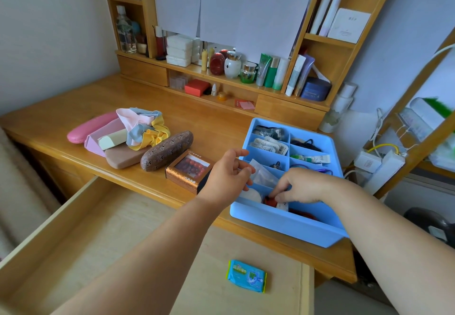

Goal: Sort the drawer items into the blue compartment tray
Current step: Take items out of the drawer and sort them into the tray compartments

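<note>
The blue compartment tray stands on the desk's front right, its cells holding packets, cables and small items. My right hand reaches into the tray's near cell, with its fingertips pinching a small red item beside a white piece. My left hand hovers at the tray's left rim with relaxed fingers and holds nothing. Below, in the open wooden drawer, lies a blue-green wipes packet.
On the desk to the left sit a copper box of red beads, a brown patterned case, a pink case, a tan case, a cream bar and bundled cloth. Shelves of cosmetics stand behind. Power strips hang at right.
</note>
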Demonstrator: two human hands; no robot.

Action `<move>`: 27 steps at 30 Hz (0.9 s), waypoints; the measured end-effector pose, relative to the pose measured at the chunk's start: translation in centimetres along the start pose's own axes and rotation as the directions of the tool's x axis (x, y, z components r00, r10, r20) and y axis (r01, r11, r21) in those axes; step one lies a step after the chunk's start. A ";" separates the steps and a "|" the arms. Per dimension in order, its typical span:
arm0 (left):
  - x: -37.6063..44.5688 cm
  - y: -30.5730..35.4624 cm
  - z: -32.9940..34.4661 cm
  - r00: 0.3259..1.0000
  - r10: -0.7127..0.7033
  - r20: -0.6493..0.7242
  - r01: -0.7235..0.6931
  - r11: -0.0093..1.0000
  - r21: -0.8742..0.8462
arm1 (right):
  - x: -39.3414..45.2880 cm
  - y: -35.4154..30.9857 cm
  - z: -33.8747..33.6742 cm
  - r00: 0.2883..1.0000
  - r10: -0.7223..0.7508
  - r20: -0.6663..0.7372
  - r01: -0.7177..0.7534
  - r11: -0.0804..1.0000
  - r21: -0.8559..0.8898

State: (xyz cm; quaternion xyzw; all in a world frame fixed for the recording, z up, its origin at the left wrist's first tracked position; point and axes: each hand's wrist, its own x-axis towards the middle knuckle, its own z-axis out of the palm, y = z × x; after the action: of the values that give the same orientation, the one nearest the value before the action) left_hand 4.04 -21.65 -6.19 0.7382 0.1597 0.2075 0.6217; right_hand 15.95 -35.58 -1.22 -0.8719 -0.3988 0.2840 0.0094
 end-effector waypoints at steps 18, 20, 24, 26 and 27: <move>-1.1 0.6 0.2 0.997 0.072 -0.039 -0.074 0.996 -0.053 | -0.3 -1.5 2.0 0.929 0.056 -0.365 -0.037 0.998 0.059; -2.7 0.2 0.0 0.969 0.185 -0.163 -0.195 0.979 -0.050 | -1.8 0.3 3.0 0.816 0.062 -0.574 0.132 0.948 0.290; -7.2 -4.0 0.1 0.951 0.300 -0.071 -0.281 0.939 0.196 | -4.7 2.9 7.2 0.501 -0.044 -0.864 0.287 0.951 0.119; -9.0 -7.1 0.4 0.981 0.169 0.090 -0.190 0.916 0.352 | -5.4 3.6 9.2 0.468 -0.134 -0.874 0.219 0.975 -0.033; -9.6 -8.6 0.5 0.984 0.088 0.156 -0.149 0.887 0.436 | -5.4 3.9 9.8 0.477 -0.176 -0.861 0.167 0.980 -0.108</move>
State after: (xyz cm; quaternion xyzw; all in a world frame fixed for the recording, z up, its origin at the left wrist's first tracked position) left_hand -3.80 -25.27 -15.79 0.8815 0.1160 0.1538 0.4312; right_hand 10.85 -44.10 -7.77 -0.8519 -0.4264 -0.1958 0.2327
